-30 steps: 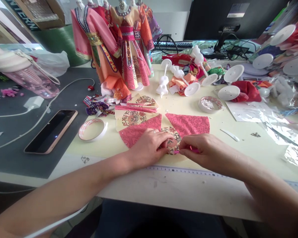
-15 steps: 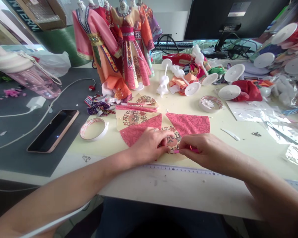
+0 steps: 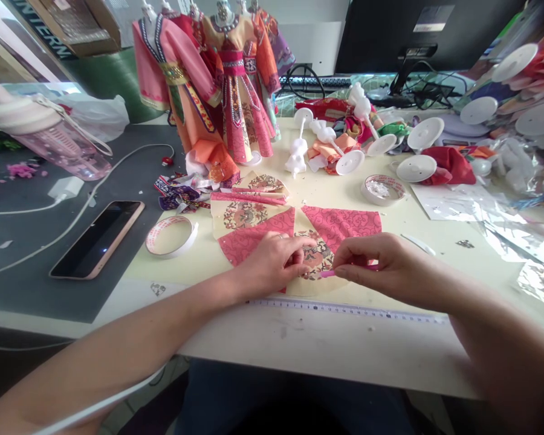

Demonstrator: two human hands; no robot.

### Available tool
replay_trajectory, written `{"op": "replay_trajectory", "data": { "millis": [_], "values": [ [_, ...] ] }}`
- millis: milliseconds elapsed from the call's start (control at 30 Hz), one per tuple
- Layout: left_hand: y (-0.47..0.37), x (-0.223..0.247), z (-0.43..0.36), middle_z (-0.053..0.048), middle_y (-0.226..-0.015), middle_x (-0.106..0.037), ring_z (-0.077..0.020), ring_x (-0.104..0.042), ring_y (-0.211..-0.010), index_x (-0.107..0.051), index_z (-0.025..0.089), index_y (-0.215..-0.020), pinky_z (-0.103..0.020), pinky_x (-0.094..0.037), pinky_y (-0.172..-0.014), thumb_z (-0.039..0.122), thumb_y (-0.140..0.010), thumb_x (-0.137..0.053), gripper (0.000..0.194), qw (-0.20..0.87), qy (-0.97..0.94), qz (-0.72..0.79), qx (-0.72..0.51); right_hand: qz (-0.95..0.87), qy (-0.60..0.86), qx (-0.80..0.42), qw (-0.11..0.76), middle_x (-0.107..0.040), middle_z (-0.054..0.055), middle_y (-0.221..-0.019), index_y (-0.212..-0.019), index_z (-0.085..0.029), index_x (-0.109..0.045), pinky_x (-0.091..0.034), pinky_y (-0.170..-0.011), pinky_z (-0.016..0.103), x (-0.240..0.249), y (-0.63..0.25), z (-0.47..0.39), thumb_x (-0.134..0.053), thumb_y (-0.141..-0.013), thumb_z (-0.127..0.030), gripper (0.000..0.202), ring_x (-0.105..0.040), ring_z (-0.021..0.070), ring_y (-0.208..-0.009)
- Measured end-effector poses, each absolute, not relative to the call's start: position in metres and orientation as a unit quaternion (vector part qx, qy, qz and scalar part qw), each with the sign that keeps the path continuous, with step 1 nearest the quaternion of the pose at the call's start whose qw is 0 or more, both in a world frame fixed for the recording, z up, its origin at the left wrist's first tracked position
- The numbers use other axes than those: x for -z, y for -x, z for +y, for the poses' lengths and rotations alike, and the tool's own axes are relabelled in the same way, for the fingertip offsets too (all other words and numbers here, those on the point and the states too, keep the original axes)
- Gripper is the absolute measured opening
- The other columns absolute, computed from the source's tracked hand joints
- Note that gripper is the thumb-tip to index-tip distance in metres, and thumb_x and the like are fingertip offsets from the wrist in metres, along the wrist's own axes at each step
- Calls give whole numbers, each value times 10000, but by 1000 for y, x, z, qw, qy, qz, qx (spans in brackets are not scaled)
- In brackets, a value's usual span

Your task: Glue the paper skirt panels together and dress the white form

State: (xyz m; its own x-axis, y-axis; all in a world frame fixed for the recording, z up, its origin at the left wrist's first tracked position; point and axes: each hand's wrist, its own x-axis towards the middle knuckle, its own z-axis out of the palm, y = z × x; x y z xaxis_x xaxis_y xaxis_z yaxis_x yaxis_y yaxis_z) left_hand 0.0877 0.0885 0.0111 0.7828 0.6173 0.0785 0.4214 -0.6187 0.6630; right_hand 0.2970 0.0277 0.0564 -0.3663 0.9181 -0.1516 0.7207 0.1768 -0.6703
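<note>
A fan of fabric pieces (image 3: 342, 228), pink scrollwork beside cream with a flower print, lies flat before me. My left hand (image 3: 276, 261) rests on it, fingers curled and thumb and index closed at the lower edge of the flowered cream panel (image 3: 316, 249). Whether it grips the cloth or only presses on it is hard to make out. In my right hand (image 3: 367, 260) is a slim pink stick-like thing (image 3: 327, 273), pinched between thumb and fingers. Its tip points left over the panel's lower edge, near my left fingertips.
Below the cloth lies a ruler (image 3: 344, 309). A tape roll (image 3: 170, 236) and a phone (image 3: 97, 240) are to the left. Dressed doll figures (image 3: 236, 78) stand behind. White doll stands (image 3: 350, 162) and a second tape roll (image 3: 383, 190) lie at the back right.
My right hand has shifted slightly right and up, so more of the pink stick-like thing shows past the fingers. My left hand stays nearly in place.
</note>
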Motion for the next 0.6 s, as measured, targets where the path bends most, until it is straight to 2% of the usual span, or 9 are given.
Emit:
{"op": "replay_trajectory", "data": {
  "millis": [333,400,533,600],
  "values": [
    [-91,-7,86,37,-716,-601,-139,-532,-722,-560,210,-1161,-365,-360,-855,183,-776,-635,394,270,-903,298,-150,-696,549,-375,271,-601,8,-704,-769,-201,-625,-430,-515,227,-61,-300,27,-571,-825,-399,213,-530,108,-621],
    [-89,-7,87,40,-695,-594,-129,-528,-697,-571,209,-1154,-356,-382,-842,191,-777,-641,384,299,-895,291,-159,-683,544,-388,294,-585,5,-695,-770,-200,-624,-427,-506,224,-60,-299,29,-583,-819,-401,211,-515,104,-612],
    [-83,-11,92,17,-728,-582,-107,-518,-653,-573,179,-1160,-268,-444,-678,332,-844,-588,351,434,-829,294,-194,-661,538,-403,333,-504,-21,-607,-785,-190,-617,-365,-455,213,-58,-298,31,-582,-830,-412,228,-431,82,-540],
    [-80,-13,95,-6,-793,-589,-112,-538,-707,-580,175,-1153,-265,-463,-689,367,-862,-560,349,470,-794,309,-231,-649,542,-407,345,-462,-34,-582,-801,-190,-612,-325,-436,211,-56,-298,32,-557,-849,-427,249,-391,74,-516]
  ]
}}
